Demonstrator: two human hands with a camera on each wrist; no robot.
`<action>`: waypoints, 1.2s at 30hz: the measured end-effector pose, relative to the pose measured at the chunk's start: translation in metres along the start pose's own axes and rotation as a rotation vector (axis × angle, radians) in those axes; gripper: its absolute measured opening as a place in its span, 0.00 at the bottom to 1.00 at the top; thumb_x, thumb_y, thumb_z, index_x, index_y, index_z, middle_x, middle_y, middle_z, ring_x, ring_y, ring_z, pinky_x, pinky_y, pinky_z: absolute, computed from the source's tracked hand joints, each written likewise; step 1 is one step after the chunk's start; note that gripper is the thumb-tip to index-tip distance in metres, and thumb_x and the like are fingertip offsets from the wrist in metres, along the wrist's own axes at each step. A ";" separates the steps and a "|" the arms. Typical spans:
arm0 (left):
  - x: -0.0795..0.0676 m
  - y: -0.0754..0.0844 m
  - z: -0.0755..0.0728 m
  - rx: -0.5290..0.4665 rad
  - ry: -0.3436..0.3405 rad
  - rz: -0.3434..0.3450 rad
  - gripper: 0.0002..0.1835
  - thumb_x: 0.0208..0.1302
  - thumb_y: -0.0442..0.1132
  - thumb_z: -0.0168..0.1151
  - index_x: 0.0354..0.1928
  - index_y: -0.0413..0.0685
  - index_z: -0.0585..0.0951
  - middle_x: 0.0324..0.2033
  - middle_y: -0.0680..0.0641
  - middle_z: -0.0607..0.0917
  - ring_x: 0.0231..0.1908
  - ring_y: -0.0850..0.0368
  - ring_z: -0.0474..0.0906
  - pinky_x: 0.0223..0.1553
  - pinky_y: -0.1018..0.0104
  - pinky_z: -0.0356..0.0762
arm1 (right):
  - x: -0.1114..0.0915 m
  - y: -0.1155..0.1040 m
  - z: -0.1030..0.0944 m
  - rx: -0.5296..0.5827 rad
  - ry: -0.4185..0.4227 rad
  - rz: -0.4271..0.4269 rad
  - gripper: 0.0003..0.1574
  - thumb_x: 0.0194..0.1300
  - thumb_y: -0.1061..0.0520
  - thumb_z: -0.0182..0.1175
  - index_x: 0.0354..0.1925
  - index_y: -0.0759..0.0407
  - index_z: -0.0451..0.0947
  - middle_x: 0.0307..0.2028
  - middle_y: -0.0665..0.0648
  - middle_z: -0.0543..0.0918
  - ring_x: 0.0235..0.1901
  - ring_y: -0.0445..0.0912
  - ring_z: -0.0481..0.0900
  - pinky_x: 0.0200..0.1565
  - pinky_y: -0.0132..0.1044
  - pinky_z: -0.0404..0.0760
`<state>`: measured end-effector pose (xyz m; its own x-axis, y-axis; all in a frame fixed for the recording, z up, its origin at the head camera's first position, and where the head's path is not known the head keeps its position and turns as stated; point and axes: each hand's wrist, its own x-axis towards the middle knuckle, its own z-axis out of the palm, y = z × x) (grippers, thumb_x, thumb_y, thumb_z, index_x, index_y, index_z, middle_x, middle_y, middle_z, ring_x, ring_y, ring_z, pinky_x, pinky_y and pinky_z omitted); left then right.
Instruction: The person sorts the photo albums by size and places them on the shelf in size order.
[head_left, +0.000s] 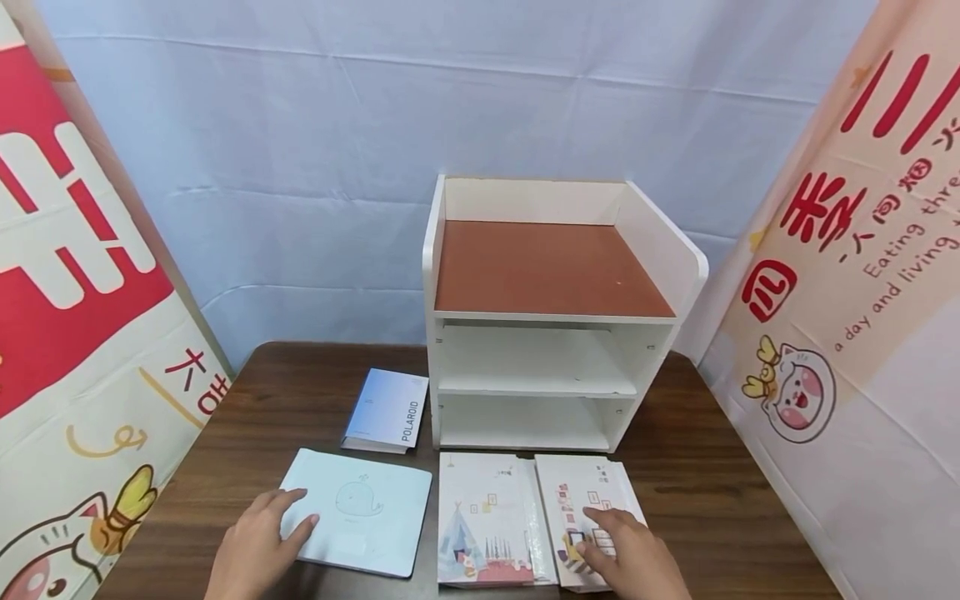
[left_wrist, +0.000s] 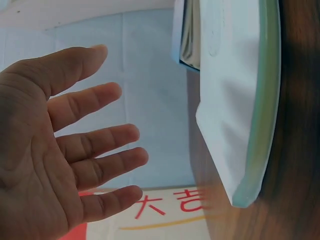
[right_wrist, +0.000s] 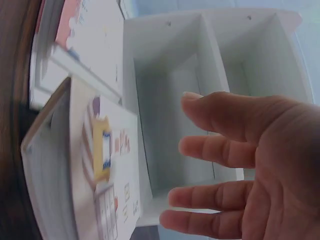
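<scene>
My left hand (head_left: 258,542) hovers by the left edge of a pale blue book (head_left: 390,537) with a whale drawn on its cover. In the left wrist view its fingers (left_wrist: 107,137) are spread, apart from the book's cover. My right hand (head_left: 633,557) is over the lower part of a white illustrated album (head_left: 555,487), its fingers loosely extended. A gap shows between those fingers (right_wrist: 215,195) and the thick album (right_wrist: 120,155) in the right wrist view. Another white illustrated album (head_left: 480,492), with a tent on its cover, lies flat between the two.
A white shelf unit (head_left: 652,250) with a brown top panel and two open compartments stands behind the albums. Left of it lies a blue and white box-like book marked POLAROID (head_left: 386,408). All rest on a dark wooden table (head_left: 720,500), with cloth hanging around it.
</scene>
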<state>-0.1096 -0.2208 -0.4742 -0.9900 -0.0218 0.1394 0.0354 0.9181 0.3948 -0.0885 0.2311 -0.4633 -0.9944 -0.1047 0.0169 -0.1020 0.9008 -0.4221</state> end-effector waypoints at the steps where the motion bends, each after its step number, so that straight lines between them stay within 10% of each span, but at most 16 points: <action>1: 0.001 -0.002 0.000 0.006 -0.008 -0.010 0.22 0.53 0.46 0.68 0.46 0.39 0.81 0.44 0.32 0.78 0.45 0.32 0.73 0.40 0.38 0.71 | 0.001 -0.002 0.000 -0.005 -0.006 -0.007 0.27 0.52 0.47 0.68 0.49 0.56 0.79 0.46 0.61 0.79 0.45 0.58 0.77 0.40 0.56 0.76; 23: 0.012 -0.040 0.001 0.084 -0.207 -0.174 0.30 0.51 0.53 0.67 0.48 0.33 0.78 0.45 0.26 0.75 0.47 0.28 0.70 0.37 0.33 0.69 | 0.014 -0.048 0.026 0.005 -0.151 -0.138 0.34 0.45 0.47 0.71 0.49 0.63 0.77 0.40 0.63 0.78 0.38 0.61 0.76 0.33 0.60 0.73; 36: 0.017 -0.073 0.001 -0.020 -0.218 -0.113 0.33 0.51 0.56 0.66 0.49 0.35 0.78 0.42 0.29 0.77 0.46 0.27 0.70 0.38 0.36 0.70 | 0.028 -0.070 0.046 -0.052 -0.155 -0.190 0.32 0.45 0.47 0.69 0.49 0.59 0.78 0.42 0.61 0.78 0.42 0.58 0.75 0.39 0.59 0.71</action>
<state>-0.1291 -0.2880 -0.5015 -0.9938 -0.0359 -0.1048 -0.0765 0.9067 0.4148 -0.1079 0.1461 -0.4751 -0.9414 -0.3336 -0.0494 -0.2917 0.8789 -0.3773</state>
